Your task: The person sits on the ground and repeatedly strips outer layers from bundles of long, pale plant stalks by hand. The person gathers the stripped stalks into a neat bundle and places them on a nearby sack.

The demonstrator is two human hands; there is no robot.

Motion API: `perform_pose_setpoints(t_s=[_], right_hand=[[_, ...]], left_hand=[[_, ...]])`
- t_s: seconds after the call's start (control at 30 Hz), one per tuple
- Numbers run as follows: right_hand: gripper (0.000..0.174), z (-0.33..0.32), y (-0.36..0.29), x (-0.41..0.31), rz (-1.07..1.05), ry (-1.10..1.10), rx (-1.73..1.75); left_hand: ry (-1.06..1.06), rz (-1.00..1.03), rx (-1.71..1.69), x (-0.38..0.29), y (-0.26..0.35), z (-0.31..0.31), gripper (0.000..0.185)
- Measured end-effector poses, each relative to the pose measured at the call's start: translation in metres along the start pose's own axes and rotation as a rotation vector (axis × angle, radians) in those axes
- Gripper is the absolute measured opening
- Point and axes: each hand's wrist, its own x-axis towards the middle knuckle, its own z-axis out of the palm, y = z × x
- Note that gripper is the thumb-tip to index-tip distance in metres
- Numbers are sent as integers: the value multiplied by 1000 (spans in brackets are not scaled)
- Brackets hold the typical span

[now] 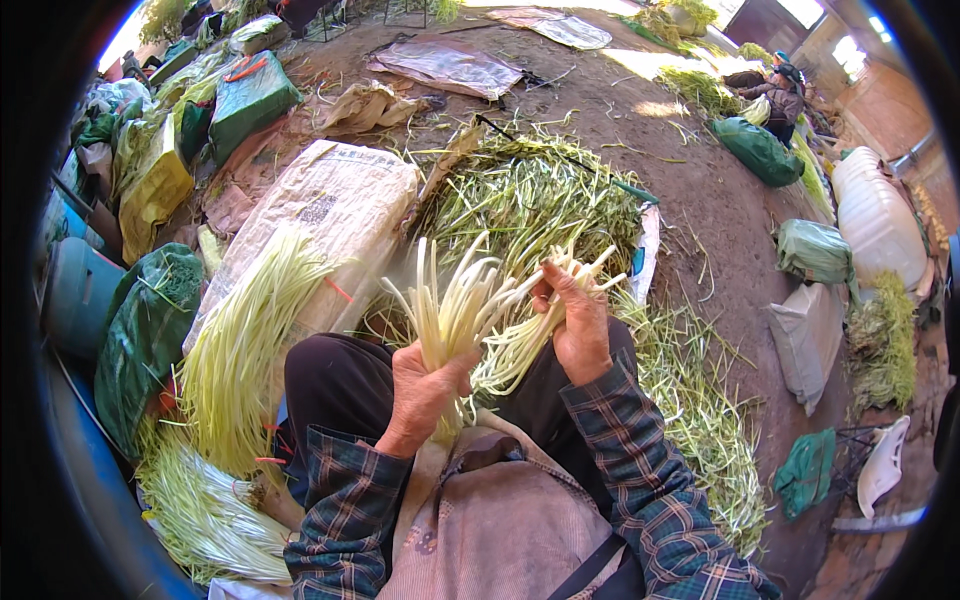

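Observation:
In front of my lap, my left hand (431,386) is closed around a thick bunch of pale stalks (450,307), which look like blanched garlic shoots. Their cut-looking ends fan upward. My right hand (581,326) grips a second, looser bunch of stalks (517,352), with thumb and fingertips pinched near its upper end. Some stalk ends stick out past the right fingers, and the rest hang towards my knee. The two bunches almost meet between the hands. A brown apron (502,517) covers my lap beneath them.
Left of my knee, a long pale bundle (247,360) lies on a woven sack (322,195); another bundle (210,502) lies nearer. Leafy trimmings (540,195) heap ahead and spread right. A green bag (157,330) stands far left. Beyond, people (784,97) sit near a plastic tank (877,210).

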Motion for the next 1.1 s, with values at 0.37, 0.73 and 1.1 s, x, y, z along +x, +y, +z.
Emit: perform_pose_setpoints(t_s=[0.37, 0.73, 1.1], right_hand=[[12, 3, 8, -6, -175, -23, -199], [15, -4, -17, -4, -159, 95, -302], [15, 24, 15, -26, 238, -140, -38]], left_hand=[[-11, 40, 14, 0, -13, 1, 9], [61, 119, -64, 7, 4, -2, 11], [-5, 81, -38, -1, -1, 12, 15]])
